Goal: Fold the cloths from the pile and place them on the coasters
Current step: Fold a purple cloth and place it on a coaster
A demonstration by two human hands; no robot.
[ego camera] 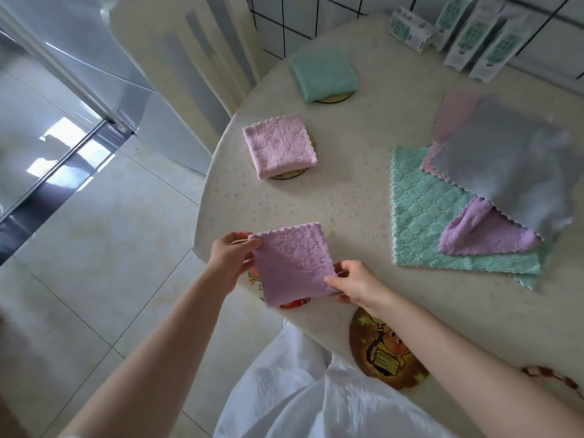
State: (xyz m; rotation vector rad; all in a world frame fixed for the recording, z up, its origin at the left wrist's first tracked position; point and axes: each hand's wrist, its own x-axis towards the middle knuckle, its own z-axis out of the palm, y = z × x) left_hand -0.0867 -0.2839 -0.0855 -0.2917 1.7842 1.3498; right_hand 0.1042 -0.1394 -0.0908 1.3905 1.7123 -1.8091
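Both of your hands are on one folded purple cloth (294, 263) at the near left edge of the table (331, 203). Your left hand (230, 257) pinches its far left corner, thumb on top and fingers curled beneath. Your right hand (354, 284) pinches the near right corner the same way, thumb lying over the fabric. The cloth is a neat square with a scalloped far edge. It sits over a printed coaster (295, 303), of which only slivers of red and yellow show along the near and left sides. Whether the cloth rests on it or is held just above cannot be told from this angle.

Farther along the left side, a folded pink cloth (279, 150) lies on a second coaster (292, 176). Beyond that, a folded green cloth (324, 74) lies on a third coaster (339, 98).

To your right the pile is spread flat. It has a grey cloth (505, 165) on top, a purple corner (483, 235) poking out from under it, a pink cloth (455, 112) behind, and a green quilted cloth (420, 210) at the bottom.

Beneath your right forearm a brown cartoon coaster (385, 352) lies at the table's near edge, and a beaded rim (550, 377) shows farther right. Cartons (474, 36) stand against the tiled wall at the back.
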